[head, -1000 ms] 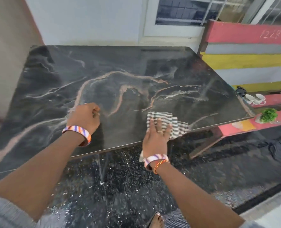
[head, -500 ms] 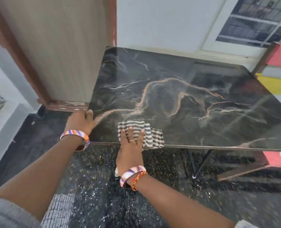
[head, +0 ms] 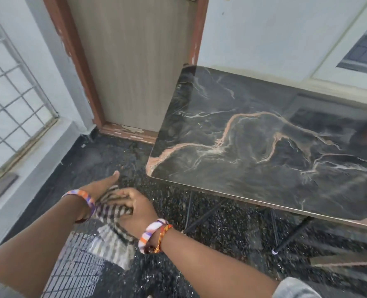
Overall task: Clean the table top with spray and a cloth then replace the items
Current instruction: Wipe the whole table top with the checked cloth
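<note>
The dark marble-patterned table top (head: 253,168) fills the right side, bare of items. Both my hands are off it, over the floor to the left of its near-left corner. The striped cloth (head: 113,237) hangs between them. My right hand (head: 135,206) grips the cloth's upper part with curled fingers. My left hand (head: 101,186) lies flat against the cloth with its thumb straight, and the cloth partly covers it. No spray bottle is in view.
A wooden door (head: 135,72) with a brown frame stands behind the table's left end. A grilled window (head: 8,100) is on the left wall. Thin black table legs (head: 292,237) stand on the dark speckled floor (head: 118,155).
My right hand has wiped the cloth leftwards along the table's near edge and off the corner. Both hands now hold it over the floor, and my view has turned left.
</note>
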`<action>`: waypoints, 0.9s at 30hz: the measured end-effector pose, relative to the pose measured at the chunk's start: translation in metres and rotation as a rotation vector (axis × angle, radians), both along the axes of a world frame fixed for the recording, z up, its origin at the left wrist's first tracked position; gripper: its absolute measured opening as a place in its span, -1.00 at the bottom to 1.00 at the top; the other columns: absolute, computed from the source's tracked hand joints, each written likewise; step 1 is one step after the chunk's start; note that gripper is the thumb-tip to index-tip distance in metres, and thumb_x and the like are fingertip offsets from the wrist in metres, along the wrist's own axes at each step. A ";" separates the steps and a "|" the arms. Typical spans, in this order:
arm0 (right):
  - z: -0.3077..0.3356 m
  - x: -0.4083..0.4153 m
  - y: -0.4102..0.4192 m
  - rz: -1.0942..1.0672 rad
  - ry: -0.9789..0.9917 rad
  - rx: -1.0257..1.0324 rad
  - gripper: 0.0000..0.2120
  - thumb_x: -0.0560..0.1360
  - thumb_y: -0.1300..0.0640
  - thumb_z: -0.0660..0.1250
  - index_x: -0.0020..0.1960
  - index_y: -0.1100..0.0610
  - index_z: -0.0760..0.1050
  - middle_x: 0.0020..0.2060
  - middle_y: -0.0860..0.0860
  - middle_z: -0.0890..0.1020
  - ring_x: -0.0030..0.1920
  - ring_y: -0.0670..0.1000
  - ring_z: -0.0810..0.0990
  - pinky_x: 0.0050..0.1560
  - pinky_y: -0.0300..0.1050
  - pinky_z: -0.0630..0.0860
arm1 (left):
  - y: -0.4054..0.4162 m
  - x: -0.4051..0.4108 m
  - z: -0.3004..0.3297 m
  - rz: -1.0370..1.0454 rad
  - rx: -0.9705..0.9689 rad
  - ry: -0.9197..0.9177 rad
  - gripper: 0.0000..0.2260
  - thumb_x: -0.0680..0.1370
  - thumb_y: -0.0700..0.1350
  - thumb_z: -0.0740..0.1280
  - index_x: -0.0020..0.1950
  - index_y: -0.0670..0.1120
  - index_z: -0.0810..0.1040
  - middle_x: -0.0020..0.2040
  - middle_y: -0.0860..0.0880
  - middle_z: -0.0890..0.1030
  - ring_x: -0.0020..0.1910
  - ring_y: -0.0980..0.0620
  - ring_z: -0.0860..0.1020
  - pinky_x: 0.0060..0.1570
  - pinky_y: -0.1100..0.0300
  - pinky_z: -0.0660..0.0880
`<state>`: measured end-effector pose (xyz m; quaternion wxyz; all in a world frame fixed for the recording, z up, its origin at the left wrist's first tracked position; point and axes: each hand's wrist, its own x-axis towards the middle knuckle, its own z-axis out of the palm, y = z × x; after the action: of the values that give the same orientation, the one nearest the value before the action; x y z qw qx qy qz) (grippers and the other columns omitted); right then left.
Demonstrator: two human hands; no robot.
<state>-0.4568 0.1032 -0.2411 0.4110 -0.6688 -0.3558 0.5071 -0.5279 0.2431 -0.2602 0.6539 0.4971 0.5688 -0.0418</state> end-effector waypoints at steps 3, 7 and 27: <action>-0.017 0.006 -0.019 0.114 0.039 -0.016 -0.52 0.39 0.47 0.22 0.24 0.13 0.37 0.20 0.06 0.59 -0.53 -0.30 0.45 -0.57 -0.44 0.28 | -0.009 -0.021 -0.021 -0.090 -0.187 -0.017 -0.42 0.23 0.10 0.46 0.03 -0.34 0.57 -0.12 -0.32 0.68 -0.15 -0.17 0.66 0.06 -0.09 0.57; -0.030 0.031 -0.056 0.159 -0.036 -0.058 -0.50 0.38 0.44 0.26 0.25 0.08 0.37 0.22 -0.05 0.57 -0.59 -0.29 0.42 -0.56 -0.44 0.29 | -0.044 0.002 -0.036 -0.233 -0.064 0.024 -0.90 0.48 -0.26 0.32 -0.12 -0.29 0.58 -0.21 -0.20 0.64 -0.34 0.14 0.68 -0.23 0.39 0.59; -0.052 0.219 -0.429 -0.858 0.241 -0.079 -0.61 0.35 0.46 0.41 0.08 0.12 0.51 -0.10 -0.15 0.68 -0.10 -0.26 0.64 -0.01 -0.26 0.54 | -0.397 0.330 0.020 -1.701 0.224 -0.313 -0.63 0.41 -0.14 0.45 0.21 -0.15 0.55 0.21 -0.09 0.58 0.08 0.09 0.52 0.18 0.21 0.42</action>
<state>-0.2379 -0.3254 -0.2931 0.5969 -0.7072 0.0237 0.3783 -0.1977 -0.1539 -0.2403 0.4185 0.8146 -0.0910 -0.3911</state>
